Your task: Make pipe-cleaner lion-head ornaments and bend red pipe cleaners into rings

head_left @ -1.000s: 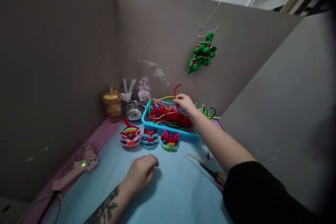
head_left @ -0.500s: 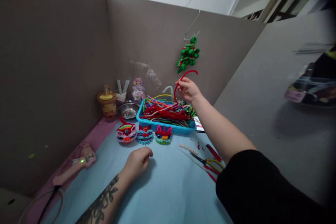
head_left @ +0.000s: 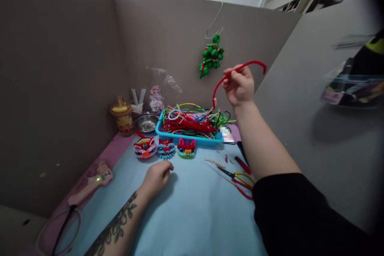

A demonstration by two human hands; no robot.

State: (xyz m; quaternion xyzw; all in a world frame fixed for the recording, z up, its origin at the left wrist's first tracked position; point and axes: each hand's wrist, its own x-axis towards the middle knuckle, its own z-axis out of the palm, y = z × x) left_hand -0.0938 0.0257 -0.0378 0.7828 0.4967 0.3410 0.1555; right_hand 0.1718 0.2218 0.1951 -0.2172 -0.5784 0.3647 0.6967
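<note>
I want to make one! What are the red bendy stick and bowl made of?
The red stick in the right hand looks like fuzzy, matte pipe cleaner, probably wire-cored, since it holds a curve. The bowl looks like shiny metal: it glints.

The right hand (head_left: 239, 86) pinches a red pipe cleaner (head_left: 240, 69) above and to the right of the blue tray (head_left: 186, 139) heaped with coloured pipe cleaners. The left hand (head_left: 157, 177) rests curled on the tabletop (head_left: 192, 216) in front of the tray, near three fuzzy figures (head_left: 165, 148). Pliers (head_left: 240, 178) lie at the tray's right front.
</note>
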